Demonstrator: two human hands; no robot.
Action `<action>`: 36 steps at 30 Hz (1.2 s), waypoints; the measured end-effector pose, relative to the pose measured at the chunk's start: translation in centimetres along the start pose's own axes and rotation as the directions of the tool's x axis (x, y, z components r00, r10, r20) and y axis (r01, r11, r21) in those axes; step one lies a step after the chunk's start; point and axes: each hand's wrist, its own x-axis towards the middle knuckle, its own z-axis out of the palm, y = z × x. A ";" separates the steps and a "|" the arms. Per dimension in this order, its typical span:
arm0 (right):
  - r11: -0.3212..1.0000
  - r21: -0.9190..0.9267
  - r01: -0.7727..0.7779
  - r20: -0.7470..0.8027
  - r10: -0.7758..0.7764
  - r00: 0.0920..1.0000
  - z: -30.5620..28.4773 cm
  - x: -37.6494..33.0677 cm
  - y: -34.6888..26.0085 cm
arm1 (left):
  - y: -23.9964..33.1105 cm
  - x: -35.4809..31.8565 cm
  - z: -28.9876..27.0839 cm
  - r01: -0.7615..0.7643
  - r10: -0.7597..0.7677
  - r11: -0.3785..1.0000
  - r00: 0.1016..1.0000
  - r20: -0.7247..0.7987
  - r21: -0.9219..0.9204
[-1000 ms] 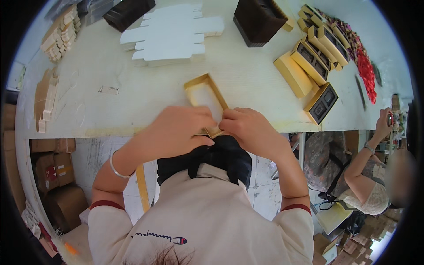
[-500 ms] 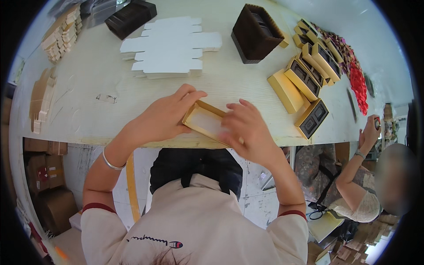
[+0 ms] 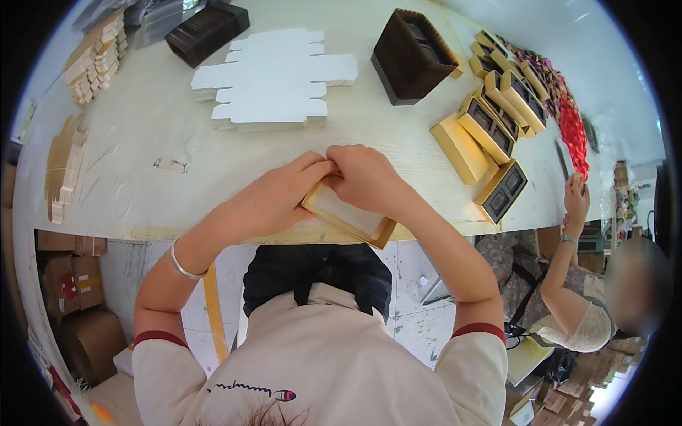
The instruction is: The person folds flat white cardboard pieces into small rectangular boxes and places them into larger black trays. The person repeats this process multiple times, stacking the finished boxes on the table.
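- Head view: pinching the left short end of the gold box (image 3: 348, 213) between thumb and fingers of the left hand (image 3: 273, 195).
- Curled over the far long wall with the right hand (image 3: 366, 177), close beside the left fingers at the far-left corner; cannot tell whether pinching or merely touching there.
- Lying open side up at the near edge of the desk (image 3: 241, 149), with long axis slanting from far left to near right.
- Free of both grips at the near-right end, just beside the right wrist.
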 end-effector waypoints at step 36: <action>0.477 0.720 0.505 -0.660 0.244 0.710 -15.1 -7.4 3.3 | 0.6 -3.0 3.0 0.050 -0.045 0.999 0.964 -0.263 0.014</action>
